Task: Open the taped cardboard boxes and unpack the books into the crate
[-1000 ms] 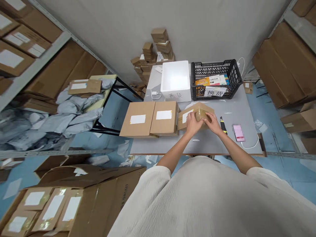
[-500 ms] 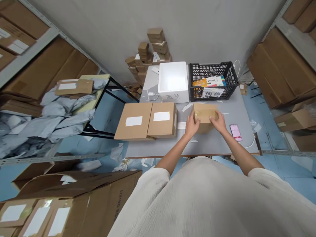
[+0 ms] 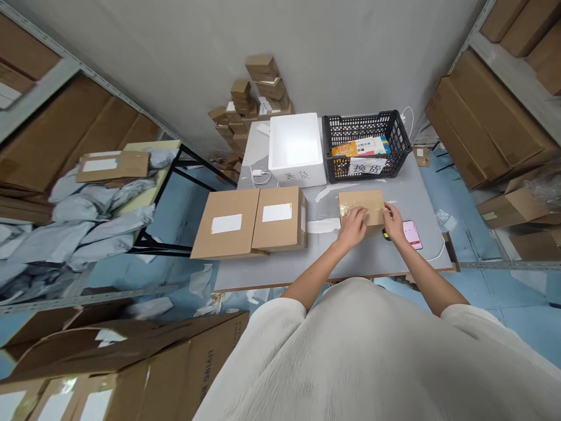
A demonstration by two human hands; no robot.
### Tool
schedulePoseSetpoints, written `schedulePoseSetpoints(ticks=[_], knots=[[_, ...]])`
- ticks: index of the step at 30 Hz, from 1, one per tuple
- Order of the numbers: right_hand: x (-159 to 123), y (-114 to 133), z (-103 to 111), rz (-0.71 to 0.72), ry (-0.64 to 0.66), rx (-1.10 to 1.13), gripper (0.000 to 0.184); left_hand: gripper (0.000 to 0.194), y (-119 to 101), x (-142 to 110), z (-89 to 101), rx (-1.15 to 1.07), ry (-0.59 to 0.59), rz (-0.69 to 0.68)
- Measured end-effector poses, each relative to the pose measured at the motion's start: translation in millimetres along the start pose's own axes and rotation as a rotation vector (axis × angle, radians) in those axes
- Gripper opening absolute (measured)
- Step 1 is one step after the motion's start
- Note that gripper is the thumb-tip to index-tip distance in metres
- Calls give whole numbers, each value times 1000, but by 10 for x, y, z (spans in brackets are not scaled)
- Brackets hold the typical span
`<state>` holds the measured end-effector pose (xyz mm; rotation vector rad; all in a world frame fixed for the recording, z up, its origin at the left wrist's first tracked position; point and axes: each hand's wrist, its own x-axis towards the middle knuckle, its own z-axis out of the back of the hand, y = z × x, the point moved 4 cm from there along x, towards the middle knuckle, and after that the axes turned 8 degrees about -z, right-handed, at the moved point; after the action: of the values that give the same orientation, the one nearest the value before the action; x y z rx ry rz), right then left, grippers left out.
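Observation:
A small brown cardboard box [image 3: 366, 203] with clear tape across its top lies flat on the grey table [image 3: 363, 260]. My left hand [image 3: 353, 226] rests on the box's near left part with its fingers stretched flat. My right hand [image 3: 393, 222] is at the box's right end, its fingers curled against that side. A yellow and black utility knife [image 3: 384, 235] peeks out just under my right hand. A phone with a pink screen [image 3: 412, 233] lies right beside that hand.
Two larger flat boxes with white labels [image 3: 228, 223] [image 3: 279, 217] lie left of the small box. A white foam box [image 3: 294, 147] and a black crate [image 3: 363, 126] stand at the table's back. Shelves of cartons flank both sides; an open carton [image 3: 131, 362] sits lower left.
The small box was turned over from a tilted hold and laid flat on the table. My left hand slid onto its top, and my right hand moved to its right end.

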<state>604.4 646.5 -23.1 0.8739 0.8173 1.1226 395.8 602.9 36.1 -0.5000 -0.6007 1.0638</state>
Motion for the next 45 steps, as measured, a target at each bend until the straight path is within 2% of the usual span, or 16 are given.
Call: schedulePoseSetpoints(ticks=[2,5,7,9,12,14,18,21,25,29,34,37,41,43,45], knots=[[1,34,-8,-4,-21,25,67,53,-105,52,-59,-6,48,-56],[-23,101,-85,-50,22,140,75,47,-152,85,-53,36,33,18],[-43,170,-175,-48,88,206,77,49,-125,67,31,86,-23,125],[-53,240,-284,-4,163,226,76,60,-76,26,150,134,-71,224],[-35,237,-453,40,252,201,71,69,34,-55,345,195,-101,328],[-9,129,-533,37,247,150,65,64,136,-118,475,212,-120,373],[13,-249,-607,-52,106,-29,54,55,400,-297,723,161,-183,438],[-21,-505,-715,-211,152,-28,48,53,607,-465,869,91,-217,480],[-43,-564,-788,-221,180,46,47,54,815,-654,956,49,-249,488],[-2,-499,-602,-160,130,18,49,59,963,-773,814,-52,-230,505],[1,-468,-201,-89,34,-127,46,68,1043,-850,382,-221,-97,536],[-39,-494,-83,-69,42,-157,46,72,1040,-887,184,-219,-64,597],[-83,-526,-61,-45,79,-131,47,74,898,-863,120,-27,-170,563],[-92,-533,-63,-47,99,-97,49,70,759,-800,70,37,-141,465],[-91,-533,-55,-57,139,-48,49,63,614,-722,-20,53,-53,351]])
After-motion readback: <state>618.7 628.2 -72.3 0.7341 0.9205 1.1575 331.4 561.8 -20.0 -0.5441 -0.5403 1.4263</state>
